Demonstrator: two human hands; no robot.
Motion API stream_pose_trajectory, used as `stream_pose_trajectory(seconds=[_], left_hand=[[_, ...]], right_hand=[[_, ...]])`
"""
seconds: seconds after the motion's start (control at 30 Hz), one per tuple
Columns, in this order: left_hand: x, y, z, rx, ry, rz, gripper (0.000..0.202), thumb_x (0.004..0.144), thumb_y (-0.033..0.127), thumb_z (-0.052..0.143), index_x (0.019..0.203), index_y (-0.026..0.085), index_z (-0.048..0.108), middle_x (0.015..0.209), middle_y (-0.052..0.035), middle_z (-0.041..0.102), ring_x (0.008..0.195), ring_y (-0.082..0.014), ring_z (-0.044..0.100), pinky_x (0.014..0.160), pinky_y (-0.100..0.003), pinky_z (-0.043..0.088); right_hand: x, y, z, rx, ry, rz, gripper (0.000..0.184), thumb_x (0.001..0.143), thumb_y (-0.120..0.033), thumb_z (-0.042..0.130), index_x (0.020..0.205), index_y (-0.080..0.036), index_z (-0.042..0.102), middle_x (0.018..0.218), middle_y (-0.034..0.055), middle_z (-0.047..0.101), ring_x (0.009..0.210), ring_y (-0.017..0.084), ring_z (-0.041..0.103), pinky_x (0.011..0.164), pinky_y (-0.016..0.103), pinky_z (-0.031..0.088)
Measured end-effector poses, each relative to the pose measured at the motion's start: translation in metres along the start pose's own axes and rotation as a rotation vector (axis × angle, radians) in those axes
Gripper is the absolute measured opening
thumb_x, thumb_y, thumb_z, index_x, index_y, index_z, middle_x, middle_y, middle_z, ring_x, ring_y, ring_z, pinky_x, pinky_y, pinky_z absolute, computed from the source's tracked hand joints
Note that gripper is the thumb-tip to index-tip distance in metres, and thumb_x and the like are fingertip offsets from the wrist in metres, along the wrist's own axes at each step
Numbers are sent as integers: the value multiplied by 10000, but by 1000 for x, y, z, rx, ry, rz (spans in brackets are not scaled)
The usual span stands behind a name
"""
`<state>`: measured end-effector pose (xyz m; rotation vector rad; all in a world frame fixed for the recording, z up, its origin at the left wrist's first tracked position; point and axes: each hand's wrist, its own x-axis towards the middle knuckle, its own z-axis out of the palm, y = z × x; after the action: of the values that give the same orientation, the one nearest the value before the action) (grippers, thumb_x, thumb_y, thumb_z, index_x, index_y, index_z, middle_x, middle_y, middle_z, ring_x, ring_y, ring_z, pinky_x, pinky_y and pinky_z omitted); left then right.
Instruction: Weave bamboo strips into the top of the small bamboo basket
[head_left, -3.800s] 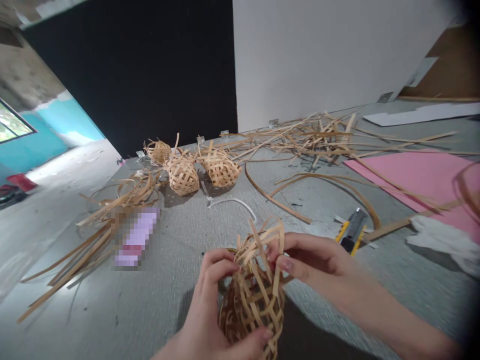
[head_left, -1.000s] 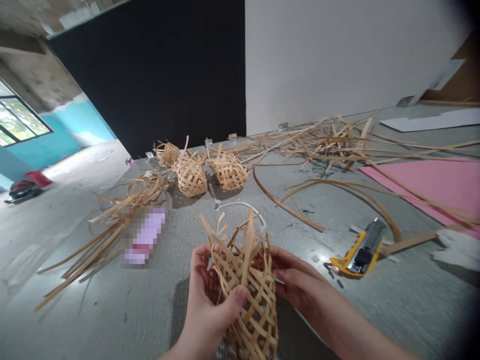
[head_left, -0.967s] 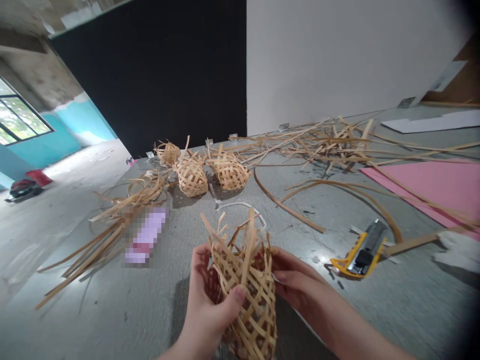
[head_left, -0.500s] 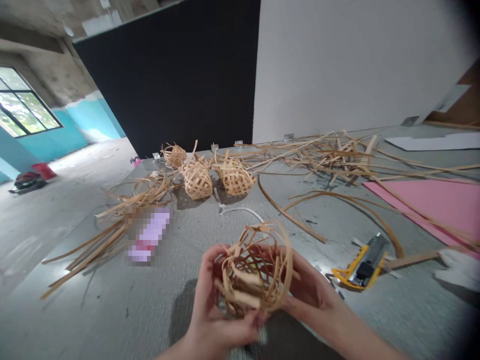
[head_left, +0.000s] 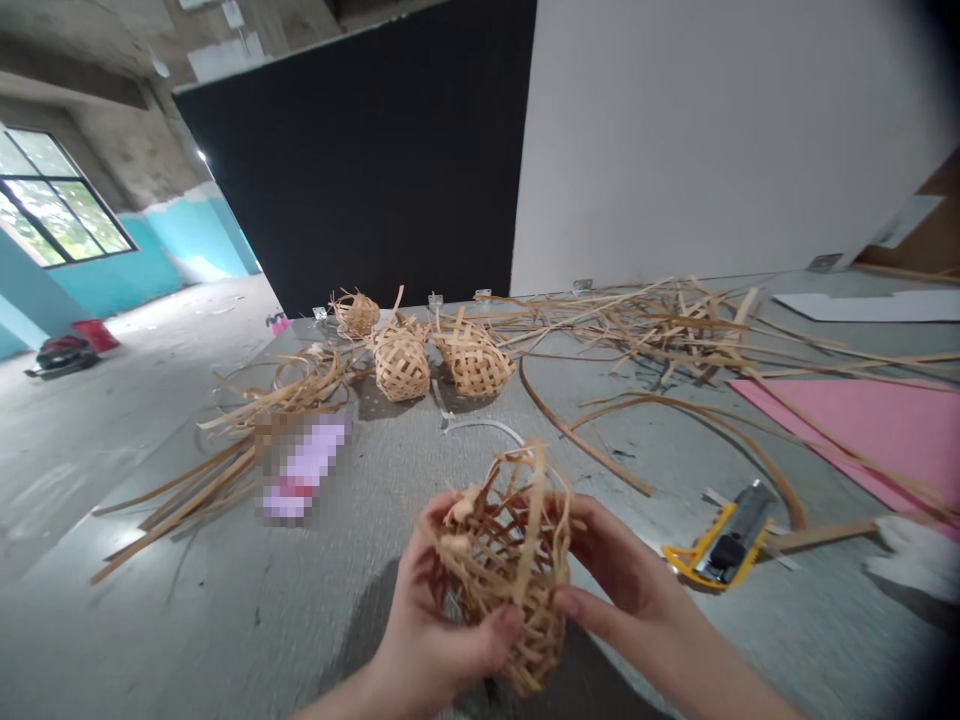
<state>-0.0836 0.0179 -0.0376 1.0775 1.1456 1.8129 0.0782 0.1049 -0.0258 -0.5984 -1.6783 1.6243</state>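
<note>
A small woven bamboo basket with loose strip ends sits between both my hands, just above the grey table. My left hand cups its left side, thumb pressed across the lower weave. My right hand wraps the right side, fingers curled against the strips. Both hands grip it firmly. The basket's opening faces up and toward me.
Three finished woven baskets stand at the table's far side. Loose bamboo strips lie left, and a larger pile lies back right. A yellow utility knife lies right, by a pink sheet and white cloth.
The basket has been turned over in my hands, from upright with strip ends pointing up to tilted with its opening showing. The view has lifted slightly.
</note>
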Motion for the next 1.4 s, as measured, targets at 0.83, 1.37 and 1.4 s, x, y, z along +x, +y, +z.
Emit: stream_pose_trajectory(seconds=[0.83, 1.37, 1.4], left_hand=[[-3, 18, 4, 46, -218, -322, 546, 785, 375, 775, 1215, 260, 459, 1149, -75, 709, 1024, -209, 687, 921, -344, 531], [6, 34, 2, 282, -181, -49, 275, 780, 507, 747, 1013, 368, 702, 1111, -14, 537, 1106, -235, 523, 971, -382, 426], [7, 37, 4, 293, -159, -47, 215, 778, 459, 763, 953, 345, 711, 1090, -13, 539, 1091, -230, 518, 968, -376, 420]], right_hand=[[-12, -21, 3, -704, 239, -548, 262, 849, -142, 627, 1059, -293, 666, 879, 0, 608, 785, 128, 629, 696, 176, 532], [-5, -26, 13, -95, 124, 92, 161, 755, -270, 716, 615, -241, 643, 672, -27, 596, 674, 151, 527, 642, 259, 443], [-6, -27, 15, -110, 137, 96, 170, 747, -265, 715, 602, -239, 630, 662, -28, 588, 664, 150, 522, 631, 256, 441]])
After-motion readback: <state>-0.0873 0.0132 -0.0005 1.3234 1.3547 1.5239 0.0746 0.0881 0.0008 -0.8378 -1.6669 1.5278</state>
